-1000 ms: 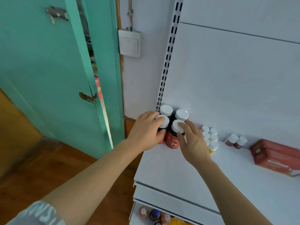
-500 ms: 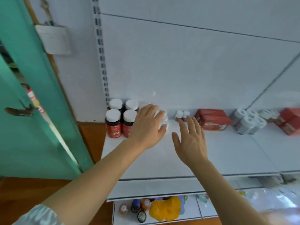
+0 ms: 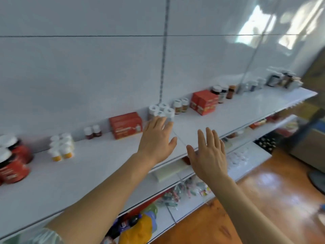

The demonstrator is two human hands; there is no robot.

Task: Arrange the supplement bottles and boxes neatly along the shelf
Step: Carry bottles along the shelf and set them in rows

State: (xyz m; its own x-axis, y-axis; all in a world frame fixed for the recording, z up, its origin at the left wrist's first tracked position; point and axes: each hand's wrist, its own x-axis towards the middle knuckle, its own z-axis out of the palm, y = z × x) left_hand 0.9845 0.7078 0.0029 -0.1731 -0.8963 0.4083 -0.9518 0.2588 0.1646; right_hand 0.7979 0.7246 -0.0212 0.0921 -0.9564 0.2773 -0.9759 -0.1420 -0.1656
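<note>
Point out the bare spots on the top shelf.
The white shelf is bare along its front, ahead of the small yellow-based bottles and the red boxes. The back edge by the wall is crowded.

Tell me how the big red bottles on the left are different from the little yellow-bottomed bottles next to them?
The big red bottles are wide and dark with red labels; the yellow-bottomed bottles are much smaller, slimmer and pale. The red ones stand nearer the shelf's left end. Both groups have white caps and stand upright in tight clusters.

wooden floor | lower shelf: yellow bag
</note>
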